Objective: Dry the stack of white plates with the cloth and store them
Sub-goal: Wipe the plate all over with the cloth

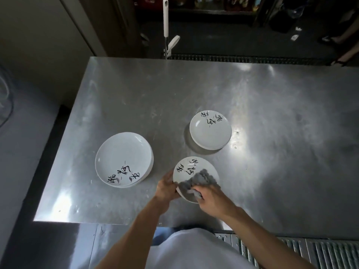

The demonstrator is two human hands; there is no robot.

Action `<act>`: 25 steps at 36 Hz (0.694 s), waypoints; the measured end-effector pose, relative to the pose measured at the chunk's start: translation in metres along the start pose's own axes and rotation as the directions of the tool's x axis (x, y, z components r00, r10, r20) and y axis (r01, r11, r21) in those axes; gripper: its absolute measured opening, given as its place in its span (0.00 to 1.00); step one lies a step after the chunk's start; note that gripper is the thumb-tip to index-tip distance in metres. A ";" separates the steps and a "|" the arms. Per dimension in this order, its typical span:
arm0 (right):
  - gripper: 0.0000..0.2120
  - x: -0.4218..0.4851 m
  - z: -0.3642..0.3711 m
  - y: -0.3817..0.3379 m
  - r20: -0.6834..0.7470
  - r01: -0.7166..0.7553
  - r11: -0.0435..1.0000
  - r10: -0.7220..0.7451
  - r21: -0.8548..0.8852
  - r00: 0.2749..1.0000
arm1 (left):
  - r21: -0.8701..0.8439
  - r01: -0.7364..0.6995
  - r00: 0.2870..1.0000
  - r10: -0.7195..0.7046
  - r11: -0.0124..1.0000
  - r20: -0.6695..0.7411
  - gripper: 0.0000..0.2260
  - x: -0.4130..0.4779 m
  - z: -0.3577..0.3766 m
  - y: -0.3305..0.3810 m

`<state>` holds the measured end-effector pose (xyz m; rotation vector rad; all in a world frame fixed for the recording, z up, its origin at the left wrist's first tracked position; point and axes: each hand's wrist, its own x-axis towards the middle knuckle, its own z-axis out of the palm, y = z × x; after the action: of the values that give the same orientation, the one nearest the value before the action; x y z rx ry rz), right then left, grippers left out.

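My left hand (166, 188) grips the left rim of a white plate (186, 167) with black calligraphy, held just above the steel table. A grey cloth (202, 179) lies on the plate's near half, and my right hand (210, 199) holds it against the plate. To the left, a stack of white plates (123, 159) sits on the table. A second, smaller stack of plates (210, 130) stands farther back on the right.
The steel table (252, 94) stretches far to the back and right. Its left edge drops to a dark gap and a grey surface (23, 152). A white-handled tool (165, 18) leans behind the table's far edge. A metal grate (310, 251) lies at the near right.
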<state>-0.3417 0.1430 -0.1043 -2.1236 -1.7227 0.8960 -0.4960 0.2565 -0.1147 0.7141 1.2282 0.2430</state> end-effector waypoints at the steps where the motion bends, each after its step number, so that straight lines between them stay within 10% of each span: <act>1: 0.13 -0.002 -0.002 0.003 -0.011 -0.014 1.000 0.014 0.009 1.000 | -0.004 -0.004 1.000 0.004 1.000 0.010 0.26 0.001 -0.002 -0.001; 7: 0.21 0.039 0.001 0.017 0.097 -0.220 0.966 0.234 -0.138 0.967 | -0.027 -0.045 0.992 0.048 0.999 0.114 0.23 -0.009 -0.001 0.002; 11: 0.23 0.063 0.008 0.003 0.143 -0.114 0.993 0.114 -0.014 0.983 | 0.015 -0.052 0.993 0.051 0.999 0.104 0.14 -0.006 0.000 0.004; 19: 0.10 0.019 0.009 0.001 0.034 0.093 0.995 -0.093 -0.021 0.995 | -0.017 -0.049 0.994 0.050 0.999 0.099 0.25 0.001 -0.013 -0.002; 25: 0.13 0.013 0.005 0.015 0.132 -0.123 0.992 0.125 -0.025 0.983 | 0.047 0.047 0.990 -0.053 0.998 0.133 0.33 -0.005 -0.019 -0.002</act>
<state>-0.3314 0.1508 -0.1206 -2.2497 -1.6790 1.0837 -0.5153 0.2594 -0.1148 0.7256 1.1241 0.1247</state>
